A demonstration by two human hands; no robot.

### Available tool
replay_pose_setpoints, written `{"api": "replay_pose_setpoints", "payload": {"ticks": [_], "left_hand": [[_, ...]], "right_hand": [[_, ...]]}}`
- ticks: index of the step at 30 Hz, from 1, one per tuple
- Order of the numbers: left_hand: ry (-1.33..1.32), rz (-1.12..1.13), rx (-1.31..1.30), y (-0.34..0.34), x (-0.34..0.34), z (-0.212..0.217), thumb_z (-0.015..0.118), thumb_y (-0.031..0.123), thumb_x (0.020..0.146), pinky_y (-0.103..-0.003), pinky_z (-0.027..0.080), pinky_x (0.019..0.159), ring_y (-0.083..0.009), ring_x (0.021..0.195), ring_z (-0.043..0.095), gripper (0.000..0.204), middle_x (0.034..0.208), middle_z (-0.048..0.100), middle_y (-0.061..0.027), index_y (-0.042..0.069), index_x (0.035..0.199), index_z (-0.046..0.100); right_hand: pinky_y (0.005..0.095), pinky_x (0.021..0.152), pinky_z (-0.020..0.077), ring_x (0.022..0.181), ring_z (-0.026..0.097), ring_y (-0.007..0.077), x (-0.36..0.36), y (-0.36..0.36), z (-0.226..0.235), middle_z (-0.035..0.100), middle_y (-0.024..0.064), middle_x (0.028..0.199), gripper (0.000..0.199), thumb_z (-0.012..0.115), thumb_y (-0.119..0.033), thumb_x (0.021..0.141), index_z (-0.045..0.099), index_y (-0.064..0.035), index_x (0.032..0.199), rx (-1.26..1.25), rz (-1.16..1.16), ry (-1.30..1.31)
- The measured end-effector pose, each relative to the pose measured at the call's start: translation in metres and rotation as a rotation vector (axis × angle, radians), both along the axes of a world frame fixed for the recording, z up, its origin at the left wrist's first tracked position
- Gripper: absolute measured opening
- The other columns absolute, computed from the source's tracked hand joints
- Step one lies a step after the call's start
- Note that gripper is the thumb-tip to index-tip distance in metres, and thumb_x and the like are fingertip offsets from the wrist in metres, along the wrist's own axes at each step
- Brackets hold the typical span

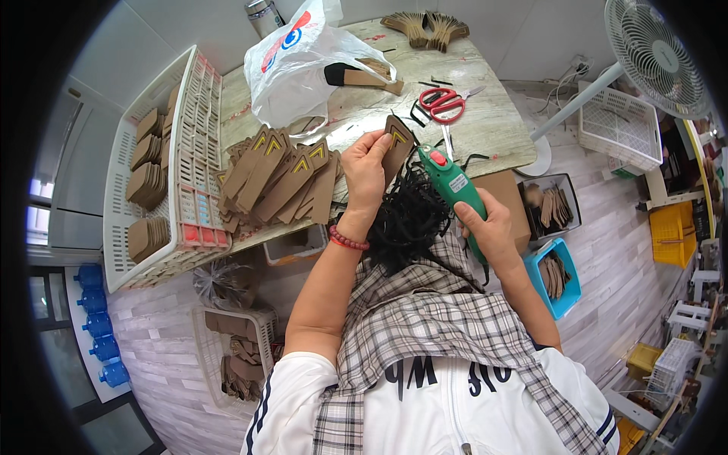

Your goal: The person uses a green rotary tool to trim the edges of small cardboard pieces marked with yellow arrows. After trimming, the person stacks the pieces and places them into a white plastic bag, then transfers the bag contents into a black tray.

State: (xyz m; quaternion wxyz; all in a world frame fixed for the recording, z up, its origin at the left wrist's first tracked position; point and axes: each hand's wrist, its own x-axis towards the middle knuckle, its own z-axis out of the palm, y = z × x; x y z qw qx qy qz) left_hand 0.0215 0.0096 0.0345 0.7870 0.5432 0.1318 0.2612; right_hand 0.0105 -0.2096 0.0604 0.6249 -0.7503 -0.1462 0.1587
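My left hand pinches a brown fabric tab with a yellow chevron mark, holding it up over the near edge of the table. In my right hand is a green electric hand tool with a red switch. The tool's tip is close beside the tab's right edge; whether they touch I cannot tell. A tangle of black strips lies on my lap below the tab. To the left of my left hand, a heap of similar brown tabs spreads over the table.
Red-handled scissors and a white plastic bag lie on the table. A white crate of stacked tabs stands left. Bundled tabs sit at the back. Right are a fan and a blue bin.
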Motion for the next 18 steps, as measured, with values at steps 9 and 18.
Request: {"api": "replay_pose_setpoints", "payload": {"ticks": [9,18], "left_hand": [[0.066,-0.028,0.212,0.003,-0.004,0.001,0.058,0.005,0.088,-0.021,0.047,0.067,-0.0061,0.072,0.057,0.016,0.082,0.067,-0.0024,-0.005,0.096,0.067],[0.136,-0.070,0.451,0.001,-0.013,0.008,0.060,0.007,0.086,-0.024,0.047,0.069,-0.0103,0.075,0.059,0.017,0.084,0.067,-0.0068,-0.005,0.096,0.066]], "right_hand": [[0.0203,0.050,0.0414,0.055,0.049,0.0039,0.000,0.002,0.000,0.055,-0.0013,0.067,0.038,0.069,-0.030,0.085,0.061,0.0009,0.106,0.031,0.010,0.003],[0.0204,0.049,0.0410,0.054,0.049,0.0039,0.003,0.002,0.002,0.055,-0.0015,0.066,0.036,0.069,-0.028,0.085,0.061,0.0009,0.104,0.050,0.006,0.001]]}}
